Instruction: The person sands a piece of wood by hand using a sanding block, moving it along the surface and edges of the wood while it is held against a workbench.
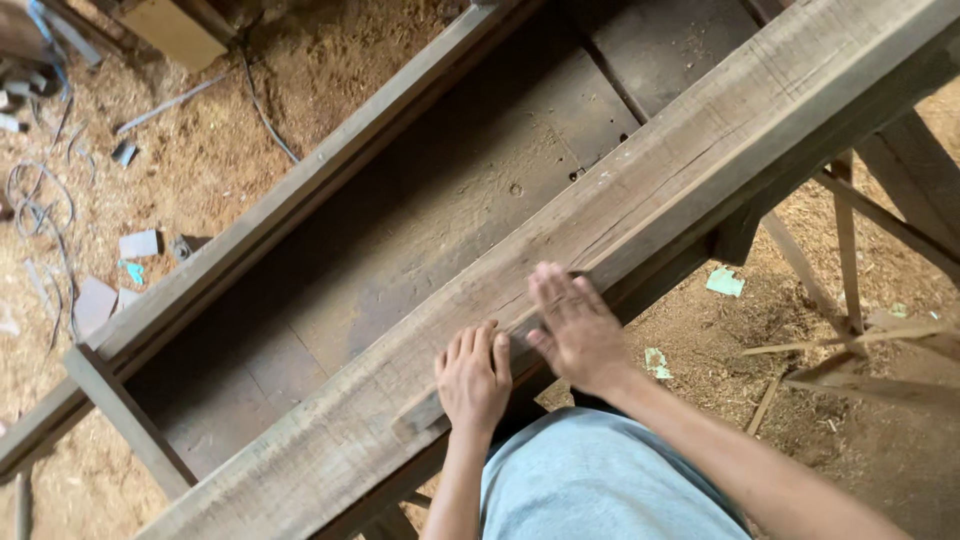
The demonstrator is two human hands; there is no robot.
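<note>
Sawdust floor; wooden beam [640,215] lies under both hands' flat fingers [470,345].

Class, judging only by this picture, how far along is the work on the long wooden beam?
Done: sawdust floor suggests earlier cutting. In hand: left hand presses a small wood strip onto the beam; right hand lies flat beside it. Left: no fastener shows, so the strip looks loose.

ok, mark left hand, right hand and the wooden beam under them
left hand [473,378], head view, back of the hand
right hand [577,328], head view, back of the hand
wooden beam [700,165], head view, bare top face
</note>
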